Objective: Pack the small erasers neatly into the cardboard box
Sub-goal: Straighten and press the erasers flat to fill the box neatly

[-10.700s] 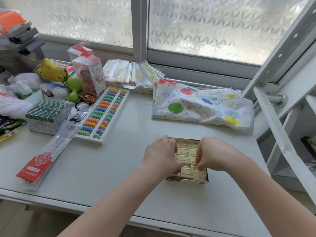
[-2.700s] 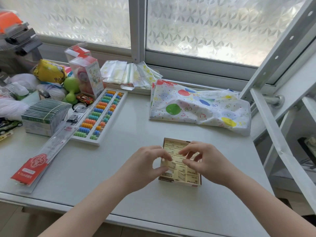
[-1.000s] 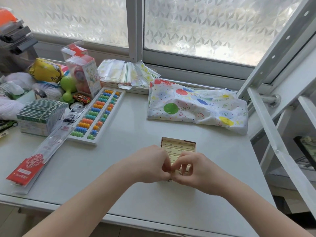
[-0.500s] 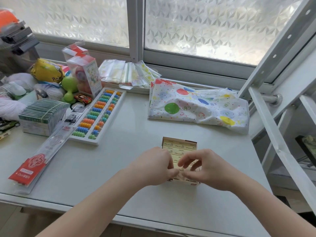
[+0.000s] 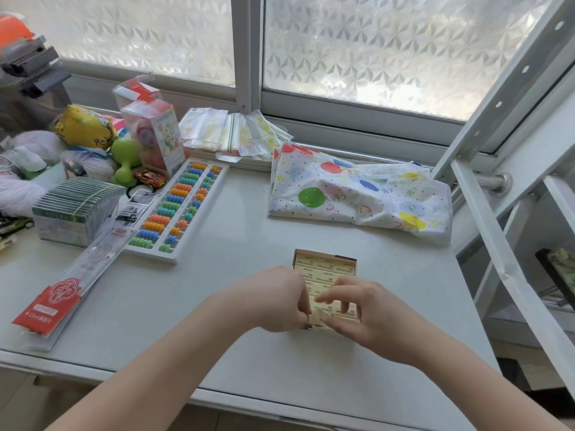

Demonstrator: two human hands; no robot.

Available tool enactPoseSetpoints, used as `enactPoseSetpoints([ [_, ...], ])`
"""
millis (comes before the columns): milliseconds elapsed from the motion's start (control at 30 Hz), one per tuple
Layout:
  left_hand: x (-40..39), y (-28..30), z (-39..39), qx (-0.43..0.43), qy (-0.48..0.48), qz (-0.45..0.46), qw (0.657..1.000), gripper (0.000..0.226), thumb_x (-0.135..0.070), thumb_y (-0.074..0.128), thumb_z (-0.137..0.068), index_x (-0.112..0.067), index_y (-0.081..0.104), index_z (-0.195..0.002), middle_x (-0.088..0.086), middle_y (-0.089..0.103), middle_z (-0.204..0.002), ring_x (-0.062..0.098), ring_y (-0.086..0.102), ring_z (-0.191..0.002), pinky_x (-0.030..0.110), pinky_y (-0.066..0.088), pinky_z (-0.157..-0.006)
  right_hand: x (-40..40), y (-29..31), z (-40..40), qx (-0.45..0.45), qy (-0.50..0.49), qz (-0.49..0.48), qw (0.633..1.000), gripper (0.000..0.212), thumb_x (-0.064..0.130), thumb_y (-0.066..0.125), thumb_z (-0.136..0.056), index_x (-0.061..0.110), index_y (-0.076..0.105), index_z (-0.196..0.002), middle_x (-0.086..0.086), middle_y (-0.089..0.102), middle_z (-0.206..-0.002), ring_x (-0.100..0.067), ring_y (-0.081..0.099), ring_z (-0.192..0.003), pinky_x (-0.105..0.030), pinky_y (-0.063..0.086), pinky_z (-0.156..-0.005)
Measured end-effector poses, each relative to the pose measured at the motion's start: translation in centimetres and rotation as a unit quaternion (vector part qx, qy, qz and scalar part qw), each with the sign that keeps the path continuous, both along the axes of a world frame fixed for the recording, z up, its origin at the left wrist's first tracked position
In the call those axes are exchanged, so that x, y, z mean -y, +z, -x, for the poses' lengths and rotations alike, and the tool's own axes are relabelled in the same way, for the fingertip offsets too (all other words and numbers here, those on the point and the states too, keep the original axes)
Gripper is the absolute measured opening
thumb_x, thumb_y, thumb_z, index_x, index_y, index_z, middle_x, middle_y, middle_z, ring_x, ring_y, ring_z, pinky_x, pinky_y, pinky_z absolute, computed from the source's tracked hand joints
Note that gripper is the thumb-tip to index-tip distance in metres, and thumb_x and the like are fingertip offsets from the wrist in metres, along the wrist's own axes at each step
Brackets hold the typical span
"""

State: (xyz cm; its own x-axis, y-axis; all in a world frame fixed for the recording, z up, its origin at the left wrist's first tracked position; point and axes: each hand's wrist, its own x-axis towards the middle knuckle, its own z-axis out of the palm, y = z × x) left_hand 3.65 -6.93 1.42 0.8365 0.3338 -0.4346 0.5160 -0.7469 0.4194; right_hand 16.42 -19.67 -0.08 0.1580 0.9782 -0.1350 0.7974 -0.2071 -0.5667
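Since half a second ago, my left hand [image 5: 277, 298] and right hand [image 5: 357, 315] now pinch a tilted eraser [image 5: 317, 318] at the cardboard box [image 5: 325, 255] near end, nearly seated.

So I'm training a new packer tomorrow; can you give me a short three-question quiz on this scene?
1. True or false: the far rows of erasers already lie flat in the cardboard box.
2. Which end of the box are the left hand and the right hand working at? A) the far end B) the near end C) neither
3. Fill in: the tilted eraser sits between the two hands at the box's near ____ corner.

Key: 1 true; 2 B; 3 left.
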Motion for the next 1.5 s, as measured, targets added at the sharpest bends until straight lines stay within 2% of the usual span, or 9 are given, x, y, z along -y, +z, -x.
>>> enactPoseSetpoints([
  [100, -0.5, 0.1, 0.2, -0.006, -0.060, -0.034, 0.998, 0.022, -0.021, 0.054, -0.083, -0.021, 0.073, -0.095, 0.008, 0.069, -0.096, 0.026, 0.059, -0.097, 0.038, 0.052, -0.084, -0.6, -0.2, 0.9, 0.001, 0.036, 0.015, 0.999, 0.019, 0.029, 0.057, -0.085, 0.034, 0.066, -0.101, 0.013, 0.055, -0.100, -0.004, 0.052, -0.086, -0.020, 0.043, -0.082],
  [400, -0.8, -0.9, 0.5, -0.006, -0.090, -0.027, 0.996, 0.025, -0.031, 0.054, -0.088, -0.017, 0.067, -0.103, 0.004, 0.062, -0.106, 0.020, 0.051, -0.105, 0.037, 0.046, -0.092, -0.4, -0.2, -0.6, -0.038, 0.037, 0.007, 0.999, 0.012, 0.029, 0.067, -0.076, 0.030, 0.060, -0.085, 0.014, 0.056, -0.085, -0.002, 0.051, -0.075, -0.016, 0.043, -0.067],
  [600, -1.5, -1.1, 0.4, 0.052, -0.045, 0.001, 0.998, 0.022, -0.037, 0.064, -0.084, -0.021, 0.074, -0.095, 0.000, 0.069, -0.095, 0.016, 0.056, -0.081, 0.019, 0.041, -0.061, -0.2, -0.5, -1.0, -0.104, -0.004, -0.006, 0.995, 0.008, 0.025, 0.072, -0.076, 0.025, 0.066, -0.081, 0.007, 0.062, -0.079, -0.008, 0.056, -0.072, -0.022, 0.050, -0.065],
  [733, -1.4, -0.6, -0.1, 0.039, -0.078, -0.031, 0.996, 0.021, -0.035, 0.065, -0.083, -0.020, 0.075, -0.093, 0.001, 0.071, -0.092, 0.021, 0.060, -0.092, 0.034, 0.052, -0.078, -0.2, -0.5, -1.0, -0.115, -0.013, -0.004, 0.993, 0.008, 0.022, 0.072, -0.076, 0.024, 0.067, -0.081, 0.002, 0.064, -0.079, -0.008, 0.056, -0.069, -0.023, 0.050, -0.065],
  [967, -1.0, -0.4, -0.8, 0.008, -0.147, -0.091, 0.985, 0.022, -0.022, 0.053, -0.083, -0.012, 0.071, -0.088, 0.009, 0.069, -0.090, 0.027, 0.060, -0.095, 0.040, 0.053, -0.081, -0.1, -0.3, -0.9, -0.125, -0.018, -0.004, 0.992, 0.007, 0.018, 0.072, -0.076, 0.020, 0.069, -0.082, 0.003, 0.064, -0.078, -0.003, 0.053, -0.062, -0.022, 0.050, -0.063],
  [1100, -2.0, 0.7, 0.1, 0.061, -0.086, -0.084, 0.991, 0.030, -0.036, 0.045, -0.094, -0.015, 0.062, -0.107, 0.000, 0.062, -0.108, 0.016, 0.050, -0.104, 0.028, 0.042, -0.091, -0.1, -0.7, -0.8, -0.131, -0.017, -0.019, 0.991, 0.008, 0.018, 0.072, -0.076, 0.022, 0.072, -0.084, 0.004, 0.065, -0.082, -0.005, 0.055, -0.066, -0.018, 0.047, -0.063],
  [1200, -3.3, 1.8, 1.1, 0.116, 0.011, -0.007, 0.993, 0.027, -0.037, 0.043, -0.096, -0.022, 0.056, -0.115, -0.008, 0.057, -0.104, 0.001, 0.048, -0.076, 0.012, 0.035, -0.066, -0.3, -0.8, -0.5, -0.103, 0.001, -0.018, 0.994, 0.010, 0.023, 0.070, -0.079, 0.024, 0.074, -0.088, 0.008, 0.065, -0.088, -0.002, 0.054, -0.067, -0.011, 0.041, -0.063],
  [1333, -2.9, 0.6, 2.1, 0.097, 0.048, 0.064, 0.992, 0.025, -0.035, 0.038, -0.097, -0.021, 0.052, -0.112, -0.002, 0.062, -0.107, 0.011, 0.051, -0.080, 0.024, 0.039, -0.072, -0.8, -1.3, 0.0, -0.031, 0.029, -0.012, 0.999, 0.015, 0.034, 0.063, -0.085, 0.030, 0.072, -0.096, 0.011, 0.058, -0.094, 0.010, 0.048, -0.072, -0.007, 0.034, -0.066],
  [1500, -1.7, -0.2, 2.2, 0.095, 0.022, 0.026, 0.995, 0.024, -0.034, 0.033, -0.099, -0.017, 0.047, -0.109, -0.005, 0.053, -0.092, 0.015, 0.045, -0.083, 0.025, 0.032, -0.072, -1.1, -1.9, 0.5, 0.020, 0.053, 0.006, 0.998, 0.019, 0.037, 0.057, -0.087, 0.032, 0.070, -0.100, 0.015, 0.046, -0.091, 0.002, 0.044, -0.083, -0.018, 0.039, -0.078],
])
